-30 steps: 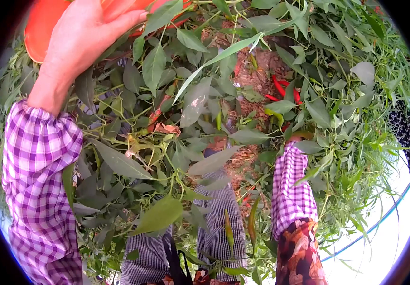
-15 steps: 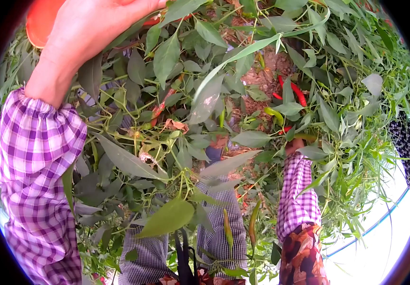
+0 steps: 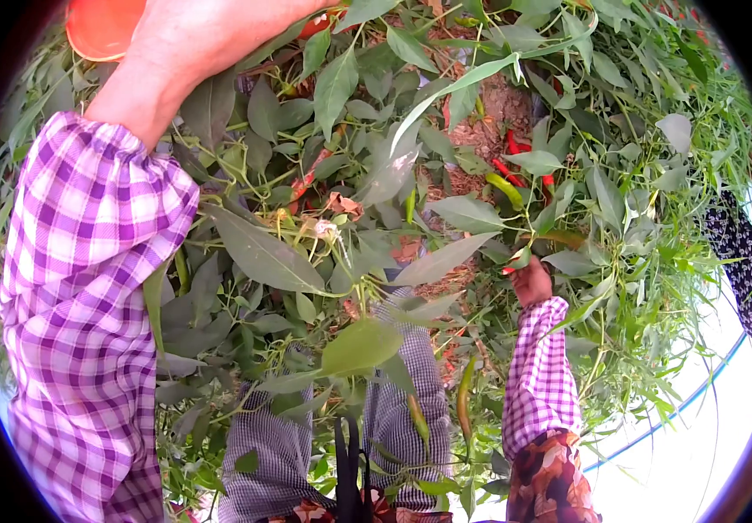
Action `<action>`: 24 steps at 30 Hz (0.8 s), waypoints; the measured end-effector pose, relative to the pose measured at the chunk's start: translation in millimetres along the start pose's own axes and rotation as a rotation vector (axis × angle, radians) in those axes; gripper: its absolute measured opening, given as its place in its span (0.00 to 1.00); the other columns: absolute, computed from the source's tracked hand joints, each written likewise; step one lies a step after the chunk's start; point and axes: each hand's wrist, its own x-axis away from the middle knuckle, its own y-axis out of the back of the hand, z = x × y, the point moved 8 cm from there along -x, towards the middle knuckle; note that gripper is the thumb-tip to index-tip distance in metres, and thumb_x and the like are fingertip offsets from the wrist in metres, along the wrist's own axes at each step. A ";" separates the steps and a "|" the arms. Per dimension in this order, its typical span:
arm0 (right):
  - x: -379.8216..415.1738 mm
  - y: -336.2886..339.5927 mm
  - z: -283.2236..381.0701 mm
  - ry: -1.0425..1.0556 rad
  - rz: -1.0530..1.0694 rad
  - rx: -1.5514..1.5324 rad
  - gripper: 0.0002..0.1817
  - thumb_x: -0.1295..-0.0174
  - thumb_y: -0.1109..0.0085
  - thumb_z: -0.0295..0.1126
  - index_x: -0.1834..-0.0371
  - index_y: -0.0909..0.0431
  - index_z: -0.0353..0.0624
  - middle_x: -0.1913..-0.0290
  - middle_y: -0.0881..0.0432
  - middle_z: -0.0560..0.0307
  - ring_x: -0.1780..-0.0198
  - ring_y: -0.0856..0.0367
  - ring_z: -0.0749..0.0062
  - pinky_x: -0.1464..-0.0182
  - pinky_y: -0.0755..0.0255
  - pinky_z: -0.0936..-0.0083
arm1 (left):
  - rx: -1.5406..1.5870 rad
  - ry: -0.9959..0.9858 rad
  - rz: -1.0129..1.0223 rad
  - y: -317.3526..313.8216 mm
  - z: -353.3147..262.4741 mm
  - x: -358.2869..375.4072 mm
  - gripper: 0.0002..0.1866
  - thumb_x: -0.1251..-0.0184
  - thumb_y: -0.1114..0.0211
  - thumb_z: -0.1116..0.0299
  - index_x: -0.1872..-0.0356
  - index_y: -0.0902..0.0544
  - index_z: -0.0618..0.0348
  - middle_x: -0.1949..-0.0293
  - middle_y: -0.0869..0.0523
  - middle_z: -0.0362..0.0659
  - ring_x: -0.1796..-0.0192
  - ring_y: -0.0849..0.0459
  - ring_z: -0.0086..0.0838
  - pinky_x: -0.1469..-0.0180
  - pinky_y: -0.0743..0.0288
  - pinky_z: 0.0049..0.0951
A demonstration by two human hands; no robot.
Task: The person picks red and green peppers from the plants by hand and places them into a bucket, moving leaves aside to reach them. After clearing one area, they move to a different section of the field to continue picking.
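My left hand [image 3: 206, 39] reaches across the top left, beside a red-orange container [image 3: 101, 28]. Its fingers run out of view at the top edge among leaves, near a partly hidden red pepper [image 3: 316, 23]. Lower right, my right hand [image 3: 533, 283] is closed among the leaves, with a small red pepper [image 3: 508, 270] showing at its fingertips. Above it hang several red peppers [image 3: 515, 144] and a yellow-green pepper [image 3: 505, 190].
Dense pepper plants surround both arms, with a large leaf [image 3: 361, 347] in front of my legs. Longer peppers [image 3: 465, 405] hang near my knees. At the right edge is dark patterned cloth [image 3: 739, 261]; a blue hose [image 3: 681, 405] crosses the bright ground.
My left hand and sleeve have shifted right and slightly up in view. My right hand is lower and less covered by leaves, with red now showing at its fingertips.
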 end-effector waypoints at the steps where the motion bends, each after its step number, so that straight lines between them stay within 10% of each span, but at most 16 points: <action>1: -1.8 -2.3 0.1 0.083 0.001 0.045 0.08 0.37 0.40 0.31 0.57 0.25 0.46 0.66 0.18 0.63 0.69 0.22 0.77 0.75 0.33 0.81 | 0.020 0.054 0.052 1.6 0.1 -3.7 0.24 0.45 0.34 0.49 0.63 0.16 0.65 0.70 0.16 0.55 0.63 0.16 0.46 0.59 0.24 0.39; 5: 37.3 3.5 5.9 0.150 -0.143 0.290 0.29 0.41 0.35 0.27 0.38 0.38 0.44 0.64 0.19 0.62 0.66 0.20 0.74 0.69 0.27 0.80 | 0.011 -0.039 -0.041 3.7 0.1 6.4 0.24 0.45 0.34 0.49 0.62 0.16 0.64 0.68 0.15 0.56 0.61 0.16 0.47 0.57 0.24 0.39; 13: 41.9 24.7 13.6 0.208 -0.195 0.300 0.20 0.43 0.48 0.18 0.45 0.30 0.41 0.59 0.21 0.56 0.62 0.22 0.67 0.59 0.25 0.72 | 0.057 -0.063 -0.001 -4.9 11.0 -3.7 0.24 0.45 0.34 0.50 0.62 0.16 0.65 0.68 0.16 0.57 0.61 0.16 0.48 0.57 0.24 0.40; 20: 3.7 38.3 24.9 0.082 -0.304 0.325 0.16 0.37 0.44 0.48 0.60 0.23 0.47 0.71 0.24 0.64 0.75 0.29 0.74 0.79 0.37 0.74 | 0.039 -0.068 -0.067 -2.0 3.0 2.0 0.24 0.46 0.33 0.50 0.63 0.16 0.65 0.68 0.16 0.57 0.61 0.17 0.48 0.57 0.24 0.40; 24: -38.4 55.1 22.7 0.204 -0.151 0.129 0.15 0.34 0.46 0.43 0.52 0.24 0.45 0.65 0.19 0.59 0.69 0.22 0.70 0.68 0.27 0.73 | 0.072 -0.094 -0.062 0.5 1.6 4.7 0.23 0.46 0.33 0.50 0.61 0.16 0.63 0.68 0.16 0.57 0.61 0.17 0.47 0.57 0.24 0.40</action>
